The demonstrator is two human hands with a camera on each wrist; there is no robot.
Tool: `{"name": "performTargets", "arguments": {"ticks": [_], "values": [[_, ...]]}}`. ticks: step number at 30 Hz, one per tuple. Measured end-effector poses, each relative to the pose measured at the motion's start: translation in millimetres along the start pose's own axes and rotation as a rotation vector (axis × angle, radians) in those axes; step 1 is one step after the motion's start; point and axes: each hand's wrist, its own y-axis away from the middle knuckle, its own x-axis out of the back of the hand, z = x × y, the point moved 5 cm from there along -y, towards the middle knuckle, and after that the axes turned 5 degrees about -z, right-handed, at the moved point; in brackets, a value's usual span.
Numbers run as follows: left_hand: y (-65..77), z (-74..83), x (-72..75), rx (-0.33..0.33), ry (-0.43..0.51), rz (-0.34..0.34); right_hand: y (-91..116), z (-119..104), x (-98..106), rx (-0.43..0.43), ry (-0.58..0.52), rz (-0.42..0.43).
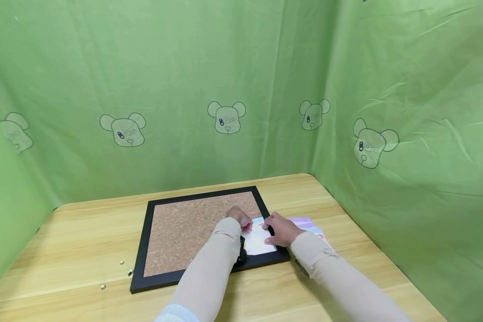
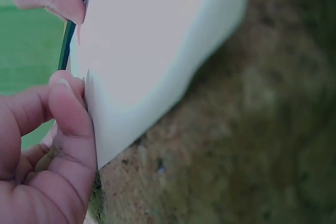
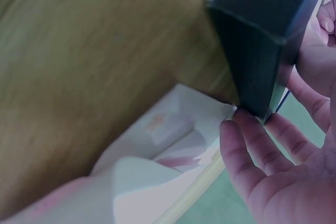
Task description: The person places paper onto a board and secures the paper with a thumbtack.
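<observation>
The white sheet (image 1: 257, 240) lies on the right part of the cork board (image 1: 185, 237), close to its black frame (image 1: 145, 241). The left hand (image 1: 239, 216) has thumb and finger together at the sheet (what is between them, one cannot tell). The right hand (image 1: 282, 230) is curled around the frame's right side. Beside it, a coloured paper (image 1: 306, 222) rests on the surface (image 1: 346, 237).

Both sleeves (image 1: 206, 273) are beige, the right bearing a grey print (image 1: 331, 254).
</observation>
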Motion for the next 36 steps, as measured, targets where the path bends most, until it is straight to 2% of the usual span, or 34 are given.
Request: {"name": "performTargets", "arguments": {"ticks": [6, 14, 22, 31, 36], "values": [[-0.5, 0.5, 1.7, 0.001, 0.006, 0.016, -1.3, -1.5, 1.0, 0.000, -0.012, 0.000], [3.1, 2.0, 0.5, -0.007, -0.084, 0.037, 2.3, -2.6, 1.2, 0.008, 0.003, 0.001], [1.8, 3.0, 1.2, -0.008, -0.102, 0.073, 3.0, -2.5, 3.0, 0.011, 0.004, 0.009], [0.9, 0.8, 0.6, 0.005, -0.087, 0.081, 2.5, -3.4, 0.4, 0.013, 0.002, 0.011], [3.1, 2.9, 2.1, -0.007, -0.112, 0.077, 1.9, -3.6, 1.1, 0.008, 0.005, 0.007]]}}
